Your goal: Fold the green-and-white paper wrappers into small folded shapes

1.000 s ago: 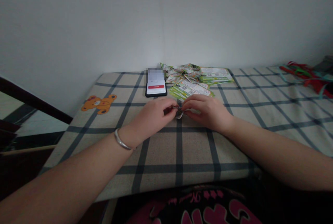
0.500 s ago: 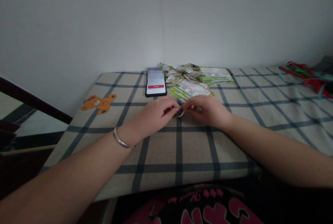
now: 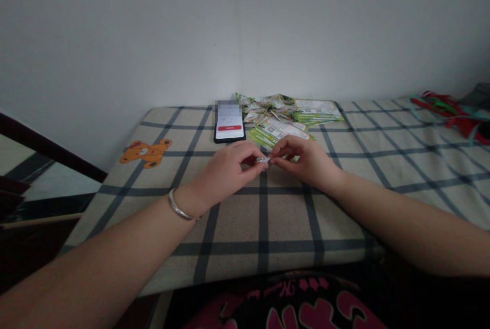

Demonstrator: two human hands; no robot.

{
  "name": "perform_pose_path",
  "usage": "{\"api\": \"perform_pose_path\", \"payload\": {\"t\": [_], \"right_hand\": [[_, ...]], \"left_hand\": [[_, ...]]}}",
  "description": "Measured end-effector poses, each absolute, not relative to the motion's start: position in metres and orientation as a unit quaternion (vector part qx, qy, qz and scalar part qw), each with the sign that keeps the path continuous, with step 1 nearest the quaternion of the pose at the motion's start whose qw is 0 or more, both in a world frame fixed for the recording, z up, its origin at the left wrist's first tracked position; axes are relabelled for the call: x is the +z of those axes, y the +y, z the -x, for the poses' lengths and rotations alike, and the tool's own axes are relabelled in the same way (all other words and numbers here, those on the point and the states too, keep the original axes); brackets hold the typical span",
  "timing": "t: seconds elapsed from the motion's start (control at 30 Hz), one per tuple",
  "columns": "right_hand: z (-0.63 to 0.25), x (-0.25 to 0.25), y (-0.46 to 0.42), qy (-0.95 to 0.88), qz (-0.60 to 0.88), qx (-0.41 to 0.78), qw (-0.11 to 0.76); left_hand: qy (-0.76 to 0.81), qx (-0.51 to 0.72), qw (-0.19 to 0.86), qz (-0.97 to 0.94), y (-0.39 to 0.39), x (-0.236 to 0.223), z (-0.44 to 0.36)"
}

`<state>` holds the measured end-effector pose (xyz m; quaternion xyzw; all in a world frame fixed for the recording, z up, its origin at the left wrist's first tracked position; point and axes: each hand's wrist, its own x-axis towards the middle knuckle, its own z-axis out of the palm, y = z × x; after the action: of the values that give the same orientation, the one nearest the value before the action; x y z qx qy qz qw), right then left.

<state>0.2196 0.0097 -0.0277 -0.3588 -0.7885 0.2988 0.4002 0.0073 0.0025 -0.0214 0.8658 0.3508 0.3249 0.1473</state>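
Observation:
Between my fingertips is a small folded piece of printed paper (image 3: 262,160), mostly covered by the fingers. My left hand (image 3: 233,165) pinches it from the left, thumb below and index finger above. At its right end, my right hand (image 3: 302,159) closes thumb and index finger on it. Both hands are low over the checked tablecloth (image 3: 237,217). Just behind the right hand lies a green and white printed leaflet (image 3: 277,130). Farther back are several folded paper shapes (image 3: 270,107) made of similar printed paper.
A phone (image 3: 229,122) with a lit screen lies behind my left hand. More leaflets (image 3: 319,109) rest near the wall (image 3: 191,28). An orange bear cutout (image 3: 146,153) is at the left edge. Red and green cloth or cords (image 3: 447,112) are heaped at the far right.
The paper has turned between my fingers, so its light printed side now shows. My right hand has lifted slightly, its thumb and index finger shifted into a clearer pinch.

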Motion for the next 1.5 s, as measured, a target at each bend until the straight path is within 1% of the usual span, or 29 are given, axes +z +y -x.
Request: {"api": "perform_pose_path", "payload": {"t": [0.17,0.37,0.53,0.9,1.1,1.23,1.43,1.5], "right_hand": [[-0.218,-0.027,0.008,-0.777,0.398,0.291,0.391],[-0.217,-0.028,0.008,-0.767,0.391,0.323,0.393],[-0.217,-0.026,0.007,-0.771,0.399,0.311,0.386],[-0.217,-0.022,0.000,-0.817,0.398,0.245,0.338],[-0.218,-0.023,0.002,-0.825,0.381,0.222,0.353],[-0.221,-0.024,0.006,-0.826,0.367,0.212,0.371],[-0.225,-0.024,0.012,-0.839,0.338,0.154,0.398],[-0.226,-0.024,0.013,-0.846,0.329,0.136,0.398]], "left_hand": [[0.367,0.330,0.169,-0.853,0.004,-0.023,-0.008],[0.364,0.352,0.175,-0.844,0.003,-0.021,-0.010],[0.374,0.358,0.176,-0.837,0.001,-0.020,-0.011],[0.350,0.327,0.119,-0.870,-0.006,-0.017,-0.014],[0.358,0.316,0.129,-0.869,-0.001,-0.019,-0.010],[0.356,0.334,0.142,-0.861,0.002,-0.019,-0.008],[0.363,0.350,0.187,-0.843,0.006,-0.022,-0.005],[0.376,0.333,0.199,-0.841,0.007,-0.025,-0.004]]}}
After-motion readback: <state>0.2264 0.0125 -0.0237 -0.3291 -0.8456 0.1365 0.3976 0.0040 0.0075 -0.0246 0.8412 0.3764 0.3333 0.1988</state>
